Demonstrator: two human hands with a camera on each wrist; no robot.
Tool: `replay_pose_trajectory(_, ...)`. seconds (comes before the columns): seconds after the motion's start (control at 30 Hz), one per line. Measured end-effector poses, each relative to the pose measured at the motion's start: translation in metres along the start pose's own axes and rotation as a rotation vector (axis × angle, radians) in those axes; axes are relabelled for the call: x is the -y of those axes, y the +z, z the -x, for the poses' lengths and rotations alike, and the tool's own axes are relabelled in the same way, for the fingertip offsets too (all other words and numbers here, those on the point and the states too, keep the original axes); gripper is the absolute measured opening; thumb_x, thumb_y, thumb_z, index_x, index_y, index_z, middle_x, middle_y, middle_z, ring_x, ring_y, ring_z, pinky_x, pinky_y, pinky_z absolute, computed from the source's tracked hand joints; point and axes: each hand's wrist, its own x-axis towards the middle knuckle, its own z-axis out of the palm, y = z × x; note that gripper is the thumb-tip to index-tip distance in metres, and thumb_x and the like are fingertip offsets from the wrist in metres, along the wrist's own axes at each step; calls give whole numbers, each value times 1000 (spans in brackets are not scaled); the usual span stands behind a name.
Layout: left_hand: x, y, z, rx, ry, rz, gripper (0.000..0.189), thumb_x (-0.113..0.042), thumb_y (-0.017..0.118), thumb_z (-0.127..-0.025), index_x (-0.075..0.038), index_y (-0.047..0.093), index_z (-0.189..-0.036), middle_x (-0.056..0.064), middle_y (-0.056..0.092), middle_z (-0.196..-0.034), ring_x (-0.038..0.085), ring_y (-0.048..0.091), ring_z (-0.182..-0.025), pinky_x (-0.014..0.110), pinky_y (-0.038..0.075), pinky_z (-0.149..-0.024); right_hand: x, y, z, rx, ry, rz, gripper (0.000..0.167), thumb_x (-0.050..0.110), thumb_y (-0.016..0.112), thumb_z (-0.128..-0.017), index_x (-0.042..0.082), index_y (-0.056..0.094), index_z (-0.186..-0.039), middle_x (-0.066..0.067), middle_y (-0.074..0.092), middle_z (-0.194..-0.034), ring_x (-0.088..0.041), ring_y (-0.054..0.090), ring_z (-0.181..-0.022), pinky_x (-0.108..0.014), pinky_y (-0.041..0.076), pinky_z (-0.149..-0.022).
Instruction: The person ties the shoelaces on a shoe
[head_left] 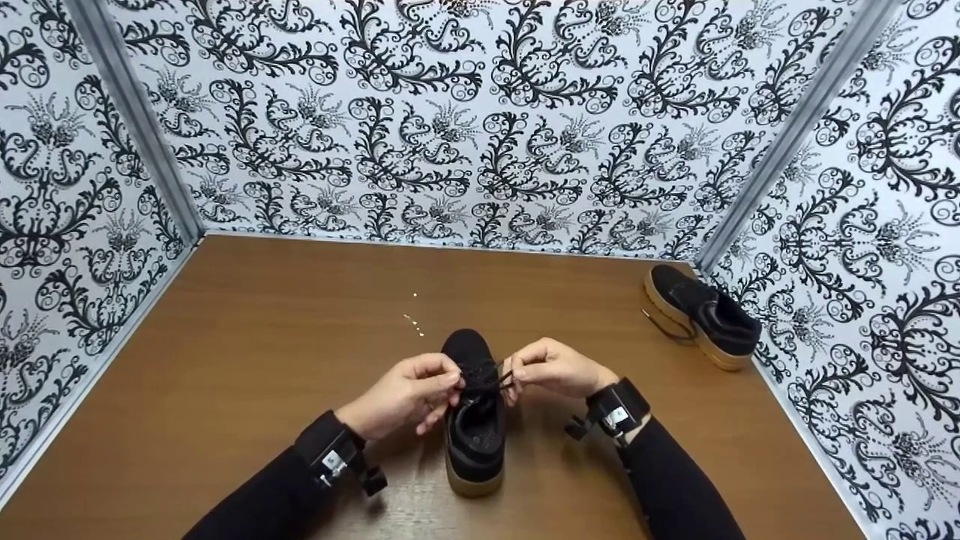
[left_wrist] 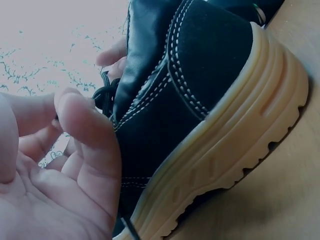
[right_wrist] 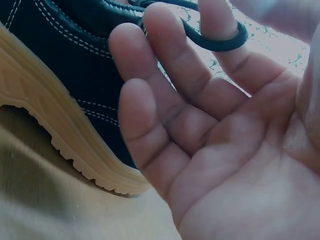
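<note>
A black shoe (head_left: 480, 431) with white stitching and a tan sole stands upright on the table, toe pointing away from me. My left hand (head_left: 409, 394) is at the left of its lacing, thumb and forefinger pinched together on a shoelace. In the left wrist view a dark knot of lace (left_wrist: 104, 97) shows just beyond that thumb. On the other side my right hand (head_left: 551, 369) holds a loop of the black lace (right_wrist: 220, 45), which bends round the forefinger in the right wrist view. The other fingers of this hand lie relaxed beside the shoe.
A second black shoe (head_left: 701, 315) with a tan sole lies at the far right near the wall, one lace trailing on the brown table (head_left: 300, 300). Small white specks (head_left: 416, 324) lie beyond the near shoe's toe. Patterned walls (head_left: 450, 150) enclose the back and sides.
</note>
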Motion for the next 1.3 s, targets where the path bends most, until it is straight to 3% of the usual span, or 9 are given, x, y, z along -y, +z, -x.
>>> replay_pose_trajectory(0.13, 2, 1, 0, 41, 30, -27, 36, -16, 59, -116, 20, 57, -116, 8, 68, -93, 13, 60, -59, 24, 49, -47, 0, -1, 0, 37, 20, 40, 31, 0, 53, -112, -23, 64, -96, -27, 67, -97, -31, 70, -95, -40, 59, -96)
replay_pose_trajectory(0.33, 0, 2, -1, -17, 5, -72, 42, -22, 60, -117, 18, 58, -103, 7, 69, -88, 12, 59, -57, 24, 49, -47, 0, -1, 0, 56, -18, 7, 39, -4, 45, -113, -17, 53, -78, -44, 46, -86, -50, 54, -82, -47, 56, -87)
replay_pose_trajectory(0.47, -4, 2, -1, -86, -18, -84, 43, -28, 63, -116, 15, 64, -108, 5, 68, -87, 11, 55, -56, 23, 45, -46, -1, 0, 0, 42, -31, -47, 34, -11, 44, -109, -23, 58, -81, -43, 52, -90, -41, 63, -88, -45, 57, -92)
replay_pose_trajectory(0.6, -8, 2, -1, -110, -6, -96, 41, -27, 65, -115, 14, 68, -113, 5, 66, -88, 11, 52, -57, 22, 42, -48, -1, -1, -1, 40, -44, -73, 31, -12, 46, -107, -26, 62, -85, -35, 64, -97, -33, 70, -98, -43, 57, -99)
replay_pose_trajectory(0.83, -10, 1, 0, -131, -18, -124, 39, -29, 66, -114, 10, 72, -112, 5, 67, -88, 11, 53, -58, 22, 43, -50, -1, -2, 0, 54, -44, -79, 29, -11, 48, -104, -25, 63, -84, -32, 68, -105, -38, 69, -102, -45, 56, -97)
replay_pose_trajectory(1.1, -9, 1, 0, -125, -37, -121, 40, -30, 67, -114, 10, 70, -112, 4, 66, -88, 11, 53, -60, 22, 42, -49, 0, -2, 1, 2, 13, 50, 36, -4, 51, -112, -20, 59, -80, -32, 68, -97, -36, 68, -95, -41, 57, -94)
replay_pose_trajectory(1.3, -9, 1, 0, -119, -45, -132, 42, -29, 66, -114, 13, 67, -108, 5, 66, -87, 12, 53, -59, 23, 41, -49, 1, -1, 1, -9, 13, 79, 39, -2, 54, -112, -15, 58, -75, -42, 58, -87, -40, 65, -87, -39, 55, -85)
